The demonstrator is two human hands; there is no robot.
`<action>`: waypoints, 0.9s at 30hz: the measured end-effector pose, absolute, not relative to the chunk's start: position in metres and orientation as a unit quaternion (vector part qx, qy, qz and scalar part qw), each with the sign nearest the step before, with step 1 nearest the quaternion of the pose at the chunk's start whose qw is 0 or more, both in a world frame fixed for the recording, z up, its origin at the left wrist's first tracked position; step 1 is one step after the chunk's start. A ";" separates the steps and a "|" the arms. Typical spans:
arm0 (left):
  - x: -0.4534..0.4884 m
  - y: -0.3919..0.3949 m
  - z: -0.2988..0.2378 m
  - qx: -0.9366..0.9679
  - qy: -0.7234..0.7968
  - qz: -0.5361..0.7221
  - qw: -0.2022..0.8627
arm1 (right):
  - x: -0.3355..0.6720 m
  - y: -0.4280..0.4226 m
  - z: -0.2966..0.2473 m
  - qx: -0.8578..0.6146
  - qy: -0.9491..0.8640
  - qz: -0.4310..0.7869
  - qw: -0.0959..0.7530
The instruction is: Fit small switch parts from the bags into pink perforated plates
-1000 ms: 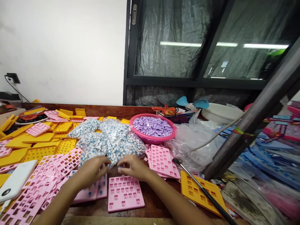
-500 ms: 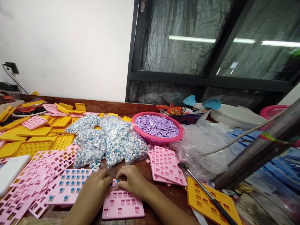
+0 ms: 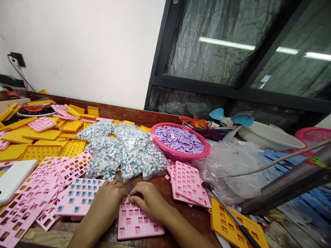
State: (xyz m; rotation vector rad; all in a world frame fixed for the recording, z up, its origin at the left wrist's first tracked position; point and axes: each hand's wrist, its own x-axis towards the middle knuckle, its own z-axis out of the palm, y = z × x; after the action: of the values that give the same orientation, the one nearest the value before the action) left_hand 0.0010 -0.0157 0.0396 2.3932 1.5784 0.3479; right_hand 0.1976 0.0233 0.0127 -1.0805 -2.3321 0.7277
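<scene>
A pink plate with square sockets (image 3: 141, 220) lies flat before me, both hands over its far edge. My right hand (image 3: 148, 199) is closed, with thumb and fingertips pressed at a small blue-topped key switch (image 3: 130, 196) in the plate's far row. My left hand (image 3: 111, 198) is closed at the plate's far left corner; its fingertips are partly hidden, and what they hold cannot be made out. Under and left of that forearm is another pink plate (image 3: 66, 205) carrying rows of blue-topped switches. Clear bags of these switches (image 3: 106, 155) lie beyond my hands.
A pink basket (image 3: 207, 150) of purple pieces stands behind. Stacked pink plates (image 3: 190, 179), a yellow plate (image 3: 232, 220) and a black-handled rod (image 3: 230, 212) are at right. Pink frames (image 3: 33, 193), yellow trays (image 3: 41, 151) and a white phone-like object (image 3: 15, 181) crowd the left.
The view has tilted, shifting the scene slightly right. Both hands remain at the plate's far edge; my right fingers look less arched, and more of them now lies over the plate's far row.
</scene>
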 end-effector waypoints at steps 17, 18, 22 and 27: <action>0.013 -0.033 0.026 0.791 0.603 0.099 0.030 | 0.199 0.018 0.010 -0.367 -0.875 0.218 0.228; 0.014 -0.035 0.025 0.790 0.605 0.099 0.026 | 0.200 0.019 0.010 -0.368 -0.870 0.233 0.230; 0.021 -0.044 0.019 0.798 0.597 0.087 -0.005 | 0.204 0.023 0.010 -0.370 -0.862 0.261 0.229; 0.026 -0.055 0.003 0.809 0.577 0.104 -0.030 | 0.206 0.026 0.010 -0.344 -0.875 0.259 0.220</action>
State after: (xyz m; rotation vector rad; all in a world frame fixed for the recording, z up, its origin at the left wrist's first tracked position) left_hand 0.0262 -0.0554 0.0027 2.5930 1.8494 0.3327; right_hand 0.2057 0.0261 0.0096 -0.9527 -2.4201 0.7165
